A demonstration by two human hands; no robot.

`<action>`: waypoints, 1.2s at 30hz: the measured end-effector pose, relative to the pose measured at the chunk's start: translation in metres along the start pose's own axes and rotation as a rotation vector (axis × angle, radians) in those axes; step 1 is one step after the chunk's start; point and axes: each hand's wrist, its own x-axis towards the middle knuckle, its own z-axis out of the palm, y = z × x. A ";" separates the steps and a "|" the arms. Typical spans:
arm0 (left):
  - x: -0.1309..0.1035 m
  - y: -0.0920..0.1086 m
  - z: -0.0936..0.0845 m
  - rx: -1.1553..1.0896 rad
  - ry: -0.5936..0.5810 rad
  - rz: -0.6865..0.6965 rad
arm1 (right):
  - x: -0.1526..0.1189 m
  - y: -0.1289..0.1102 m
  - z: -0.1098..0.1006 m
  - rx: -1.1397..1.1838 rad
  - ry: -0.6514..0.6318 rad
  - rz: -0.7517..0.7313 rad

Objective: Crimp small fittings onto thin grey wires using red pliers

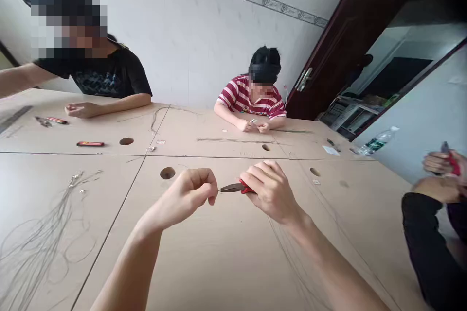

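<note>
My right hand (270,189) is closed around the red handles of a pair of pliers (232,188), whose dark jaws point left. The jaw tips meet a small thin piece just at the fingertips of my left hand (193,194). My left fingers are pinched on that piece; it looks like the end of a thin wire, mostly hidden by the fingers. Both hands are above the middle of the table. Several thin wires (288,248) lie on the table beneath my right forearm.
A bundle of thin wires with small white ends (60,214) spreads over the left of the table (204,267). Red-and-black cutters (90,144), round table holes (167,173) and a water bottle (379,142) are farther off. Co-workers sit at the far side and right.
</note>
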 end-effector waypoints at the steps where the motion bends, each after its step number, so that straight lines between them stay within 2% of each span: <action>1: 0.001 0.000 0.000 0.002 0.001 0.001 | 0.000 0.001 0.000 -0.002 0.001 -0.005; 18: 0.008 -0.005 -0.001 0.002 -0.020 0.026 | 0.001 0.002 -0.002 -0.057 0.003 -0.025; 36: 0.006 -0.006 -0.002 0.007 -0.025 0.023 | 0.000 0.001 0.000 0.010 0.002 0.004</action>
